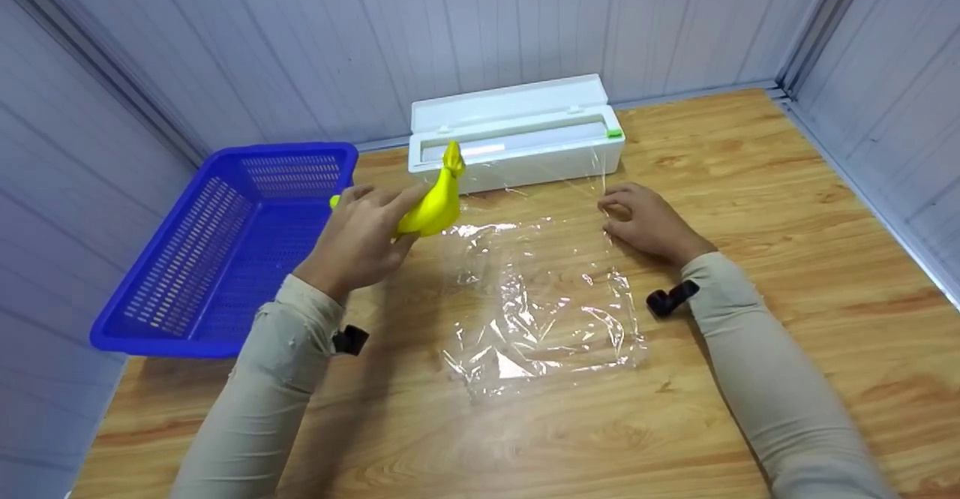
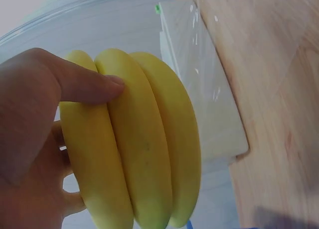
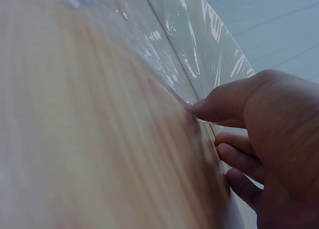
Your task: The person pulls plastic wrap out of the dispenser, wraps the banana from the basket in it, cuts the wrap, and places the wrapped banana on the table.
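My left hand (image 1: 364, 240) grips a bunch of yellow bananas (image 1: 435, 206), held up between the basket and the dispenser box. Three bananas (image 2: 144, 139) show in the left wrist view, with the thumb laid across them. Clear plastic wrap (image 1: 525, 296) runs from the white dispenser box (image 1: 525, 165) toward me over the table, wrinkled and shiny. At the wrap's right edge, just in front of the box, my right hand (image 1: 649, 221) pinches the film. In the right wrist view, the thumb and fingers (image 3: 224, 102) meet at the film's edge.
A blue plastic basket (image 1: 225, 349) stands at the left of the wooden table (image 1: 750, 206). The dispenser's lid (image 1: 510, 105) is raised against the back wall (image 1: 517, 26), and a small green piece (image 1: 615, 133) sits at its right end. Walls close in the left and right sides.
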A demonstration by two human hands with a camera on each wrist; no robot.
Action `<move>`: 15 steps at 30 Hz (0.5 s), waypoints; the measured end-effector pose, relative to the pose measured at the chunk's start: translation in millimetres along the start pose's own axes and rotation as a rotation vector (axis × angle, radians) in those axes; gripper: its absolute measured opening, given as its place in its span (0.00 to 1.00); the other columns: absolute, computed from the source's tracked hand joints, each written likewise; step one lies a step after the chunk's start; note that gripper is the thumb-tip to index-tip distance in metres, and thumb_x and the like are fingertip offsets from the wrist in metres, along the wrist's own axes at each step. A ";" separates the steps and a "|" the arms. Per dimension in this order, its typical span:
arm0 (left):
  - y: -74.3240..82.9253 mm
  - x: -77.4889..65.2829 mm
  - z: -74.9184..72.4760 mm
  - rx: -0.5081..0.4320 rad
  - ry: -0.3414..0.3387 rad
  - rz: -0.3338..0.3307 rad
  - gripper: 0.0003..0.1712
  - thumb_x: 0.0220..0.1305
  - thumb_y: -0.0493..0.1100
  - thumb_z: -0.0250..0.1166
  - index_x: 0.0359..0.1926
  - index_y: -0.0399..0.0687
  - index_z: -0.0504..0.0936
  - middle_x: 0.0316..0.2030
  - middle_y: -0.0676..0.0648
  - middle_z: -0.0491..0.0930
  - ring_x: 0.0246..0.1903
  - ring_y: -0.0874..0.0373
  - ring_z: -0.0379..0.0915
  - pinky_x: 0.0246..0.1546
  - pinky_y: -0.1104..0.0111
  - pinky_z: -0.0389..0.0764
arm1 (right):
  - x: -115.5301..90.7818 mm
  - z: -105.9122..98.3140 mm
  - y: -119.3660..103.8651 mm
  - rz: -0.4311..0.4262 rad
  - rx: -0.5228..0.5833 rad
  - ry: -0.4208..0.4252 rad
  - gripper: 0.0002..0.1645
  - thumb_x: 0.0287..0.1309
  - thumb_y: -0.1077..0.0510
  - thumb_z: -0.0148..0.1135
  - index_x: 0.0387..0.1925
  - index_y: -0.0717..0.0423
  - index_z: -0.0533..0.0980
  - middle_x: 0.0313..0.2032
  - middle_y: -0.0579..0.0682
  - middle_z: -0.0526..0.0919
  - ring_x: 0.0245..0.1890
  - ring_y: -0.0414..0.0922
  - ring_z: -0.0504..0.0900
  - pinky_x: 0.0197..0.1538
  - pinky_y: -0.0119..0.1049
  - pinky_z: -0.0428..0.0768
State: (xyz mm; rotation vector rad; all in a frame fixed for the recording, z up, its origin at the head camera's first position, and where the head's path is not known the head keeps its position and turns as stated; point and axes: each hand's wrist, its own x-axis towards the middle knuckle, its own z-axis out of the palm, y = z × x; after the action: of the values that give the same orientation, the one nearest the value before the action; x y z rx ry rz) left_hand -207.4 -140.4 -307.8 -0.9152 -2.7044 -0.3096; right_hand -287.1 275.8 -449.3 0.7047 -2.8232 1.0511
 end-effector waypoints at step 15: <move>16.0 11.2 26.0 -0.074 -0.027 0.012 0.28 0.62 0.41 0.70 0.60 0.41 0.70 0.44 0.41 0.83 0.43 0.45 0.80 0.63 0.48 0.65 | -1.1 1.1 1.4 0.016 0.014 -0.005 0.22 0.62 0.62 0.66 0.56 0.65 0.79 0.63 0.64 0.73 0.65 0.63 0.67 0.70 0.58 0.60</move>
State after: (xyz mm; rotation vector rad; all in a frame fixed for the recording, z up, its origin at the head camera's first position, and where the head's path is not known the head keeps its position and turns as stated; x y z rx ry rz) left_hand -210.9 -114.3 -326.9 -0.9617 -2.7275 -0.3997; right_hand -286.6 276.5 -451.2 0.6882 -2.8324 1.0740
